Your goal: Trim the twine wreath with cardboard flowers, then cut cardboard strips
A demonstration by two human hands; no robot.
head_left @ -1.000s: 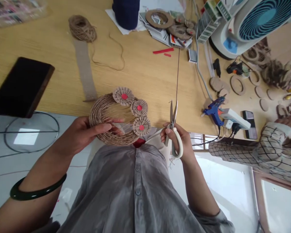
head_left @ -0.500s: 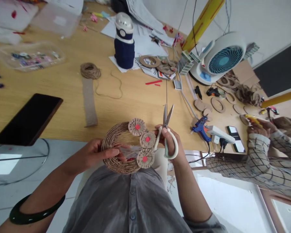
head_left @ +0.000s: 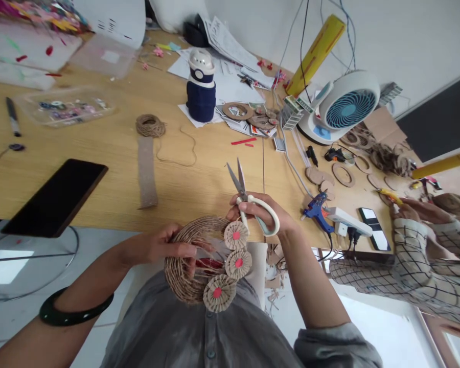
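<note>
My left hand (head_left: 164,248) grips the left side of a twine-wrapped wreath (head_left: 182,278), thumb on top and fingers reaching through the ring. Three pleated rosettes with red centres, among them the middle rosette (head_left: 238,263), line the wreath's right side. Loose strands cross its opening. In my right hand (head_left: 264,212) is a pair of white-handled scissors (head_left: 266,220), blades parted and pointing up and away over the table edge. The scissors' lower handle is close to the top rosette (head_left: 236,235); whether they touch I cannot tell.
A twine coil (head_left: 150,125), burlap strip (head_left: 147,174) and black tablet (head_left: 57,197) lie on the left. A bottle (head_left: 201,97) stands further back. Rightward are a blue glue gun (head_left: 318,210), power strip (head_left: 348,220), fan (head_left: 345,110) and a co-worker's hands (head_left: 410,209).
The wreath has turned clockwise, carrying its rosettes lower. My right hand has moved slightly left and up, tilting the scissors leftward. The camera view has shifted a little.
</note>
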